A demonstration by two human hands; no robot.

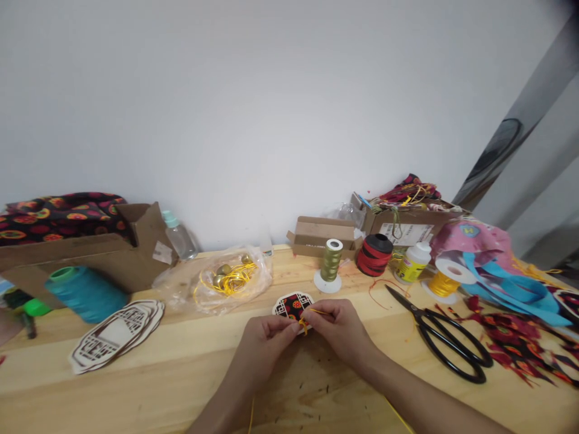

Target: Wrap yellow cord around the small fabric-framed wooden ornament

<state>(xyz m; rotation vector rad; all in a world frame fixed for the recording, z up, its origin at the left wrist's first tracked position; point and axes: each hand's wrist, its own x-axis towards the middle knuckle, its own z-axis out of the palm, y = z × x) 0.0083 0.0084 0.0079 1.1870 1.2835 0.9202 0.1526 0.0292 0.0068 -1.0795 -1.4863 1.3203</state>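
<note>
A small wooden ornament [294, 303] with a cut-out lattice border and dark patterned fabric in its middle lies on the table, partly covered by my fingers. Yellow cord [304, 326] is looped at its near edge. My left hand [266, 343] pinches this cord close to the loop, its thumb and forefinger together. From the other side my right hand [339, 328] also pinches the yellow cord, and a strand sticks out above its fingers. Cord trails down past both forearms. Just where the loop goes through the ornament is hidden by the fingertips.
Black scissors [436, 337] lie to the right, near fabric scraps [515, 337]. Behind stand a green thread spool [332, 262], a red spool [374, 254], a glue bottle [412, 263] and a yellow cord spool [446, 282]. Stacked wooden cut-outs [115, 337], a blue thread cone [85, 294] and bagged bells [230, 277] are left.
</note>
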